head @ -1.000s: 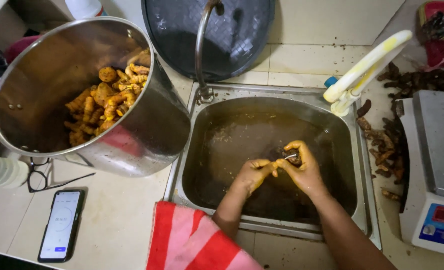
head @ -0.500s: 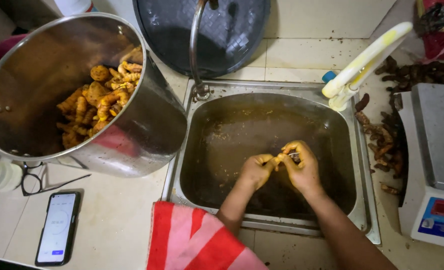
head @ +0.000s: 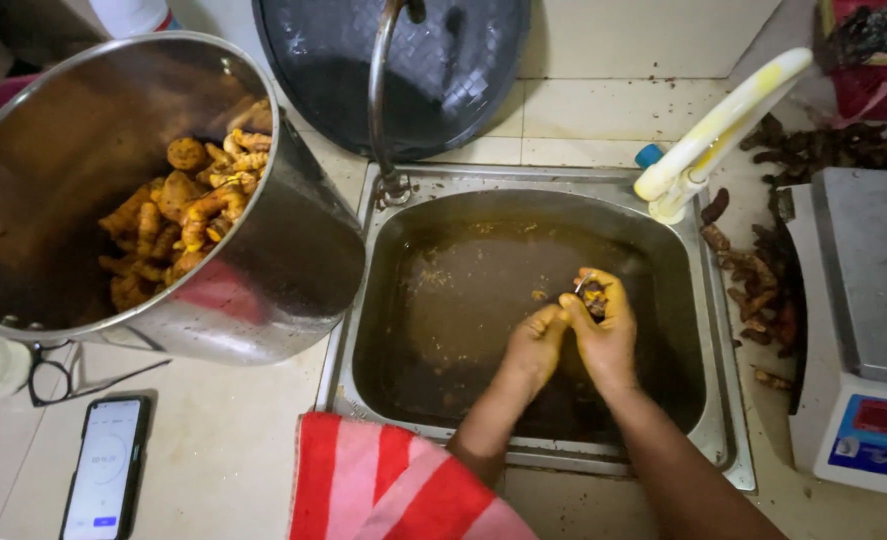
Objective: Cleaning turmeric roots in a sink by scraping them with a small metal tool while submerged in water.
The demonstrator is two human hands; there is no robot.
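Note:
Both my hands are down in a steel sink [head: 364, 330] that holds murky brown water. My right hand [head: 609, 335] is cupped around a small dark turmeric root [head: 597, 298]. My left hand [head: 534, 350] has its fingers curled and pinches the same root from the left, touching the right hand. A thin metal blade [head: 580, 283] sticks up between the two hands; which hand grips it is unclear. A large steel pot [head: 294, 260] leans left of the sink with several peeled orange turmeric pieces [head: 189, 215] inside.
A curved tap [head: 384, 90] rises behind the sink in front of a dark round lid [head: 444, 70]. A white and yellow handle [head: 719, 125] lies over the right rim. Unpeeled roots [head: 764, 290] and a scale [head: 869, 330] are right. A phone [head: 104, 465] and a red striped cloth [head: 384, 485] are near.
My hands have stayed in the same part of the sink, turning slightly on the root. The view has shifted a little; the pot has not moved.

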